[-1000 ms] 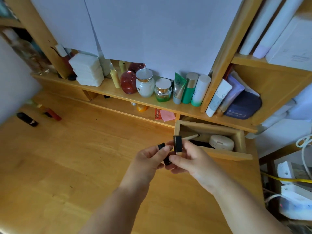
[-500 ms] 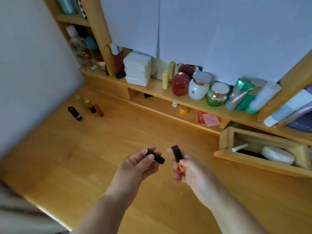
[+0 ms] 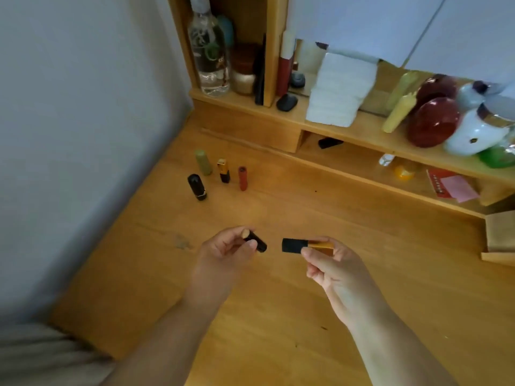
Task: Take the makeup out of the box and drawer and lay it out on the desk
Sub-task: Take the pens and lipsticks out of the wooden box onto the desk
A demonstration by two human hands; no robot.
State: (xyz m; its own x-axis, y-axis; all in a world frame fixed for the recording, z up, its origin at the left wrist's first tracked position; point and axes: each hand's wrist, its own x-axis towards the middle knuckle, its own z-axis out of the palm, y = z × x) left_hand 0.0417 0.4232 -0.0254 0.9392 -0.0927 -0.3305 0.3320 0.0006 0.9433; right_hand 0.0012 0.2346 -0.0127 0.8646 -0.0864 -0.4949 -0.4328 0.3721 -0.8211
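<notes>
Your left hand (image 3: pixel 223 250) grips a black tube (image 3: pixel 255 242); right hand (image 3: pixel 331 267) pinches a black-gold lipstick (image 3: pixel 306 245), just apart above desk (image 3: pixel 278 316).

Both forearms outstretched, left hand (image 3: pixel 226 250) and right hand (image 3: pixel 331 264) each pinching with curled fingers

The desk (image 3: pixel 278 316) is honey-yellow wood. On it lie a pale green tube (image 3: pixel 203 162), a black lipstick (image 3: pixel 197 187), a gold-and-black lipstick (image 3: pixel 223 170) and a red tube (image 3: pixel 242 178). The shelf (image 3: pixel 370 132) holds a white stack of pads (image 3: pixel 338 89) and a dark red jar (image 3: pixel 433 122).
</notes>
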